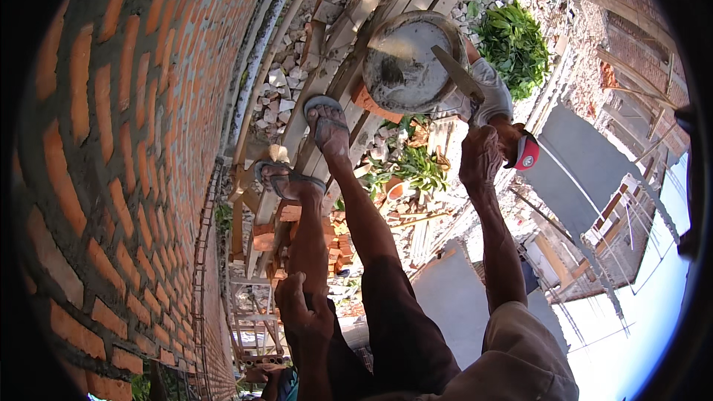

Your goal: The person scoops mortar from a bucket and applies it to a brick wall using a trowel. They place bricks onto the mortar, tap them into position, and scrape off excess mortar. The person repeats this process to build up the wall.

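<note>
My right hand (481,157) is closed around the handle of a trowel (458,76). Its long metal blade points up and left, over the right side of a round basin (368,83). Wet grey mortar (407,90) lies in the basin, which rests on wooden planks. Low and near my knees, my left hand (304,312) has its fingers loosely curled, with nothing showing in them. Close on the left rises a brick wall (111,171) with grey mortar joints.
I stand in sandals on narrow wooden planks (297,137) high beside the wall. Below are brick rubble (278,89), stacked bricks (338,252) and green leaves (514,48). Another person in a red cap (526,152) is beyond my right hand, partly hidden by the basin.
</note>
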Demonstrator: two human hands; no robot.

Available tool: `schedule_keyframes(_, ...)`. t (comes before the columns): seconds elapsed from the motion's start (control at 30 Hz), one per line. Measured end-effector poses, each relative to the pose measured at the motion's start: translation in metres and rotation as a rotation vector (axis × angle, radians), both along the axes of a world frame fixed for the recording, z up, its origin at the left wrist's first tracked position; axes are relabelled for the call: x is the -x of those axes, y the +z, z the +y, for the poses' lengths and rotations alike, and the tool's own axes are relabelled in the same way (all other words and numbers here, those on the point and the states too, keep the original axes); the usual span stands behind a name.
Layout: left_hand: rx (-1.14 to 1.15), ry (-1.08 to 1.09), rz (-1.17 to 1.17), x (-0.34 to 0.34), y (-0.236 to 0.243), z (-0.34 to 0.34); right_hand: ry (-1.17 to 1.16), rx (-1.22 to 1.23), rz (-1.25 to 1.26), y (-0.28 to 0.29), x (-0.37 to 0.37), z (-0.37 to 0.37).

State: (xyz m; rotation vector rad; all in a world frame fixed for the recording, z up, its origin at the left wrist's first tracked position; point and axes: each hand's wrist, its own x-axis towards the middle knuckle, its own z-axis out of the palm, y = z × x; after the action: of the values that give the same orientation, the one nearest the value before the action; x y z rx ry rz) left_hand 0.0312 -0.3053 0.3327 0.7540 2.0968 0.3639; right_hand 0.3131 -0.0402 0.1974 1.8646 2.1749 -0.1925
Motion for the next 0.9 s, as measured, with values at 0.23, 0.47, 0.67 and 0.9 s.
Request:
schedule_keyframes(0.23, -0.007, -0.014, 0.007, 0.0, -0.004, -0.001, 0.126, 0.035, 0.16, -0.054, 0.031, 0.057)
schedule_keyframes(0.47, 0.017, 0.03, -0.022, -0.003, -0.006, -0.001, -0.129, -0.216, 0.299, -0.089, -0.02, 0.071)
schedule_keyframes(0.67, -0.054, 0.058, -0.003, -0.004, -0.007, 0.004, -0.637, 0.111, 0.907, -0.102, -0.043, 0.064)
schedule_keyframes(0.9, -0.101, 0.068, 0.057, -0.005, -0.009, 0.008, -1.083, 0.514, 1.492, -0.004, 0.019, 0.063)
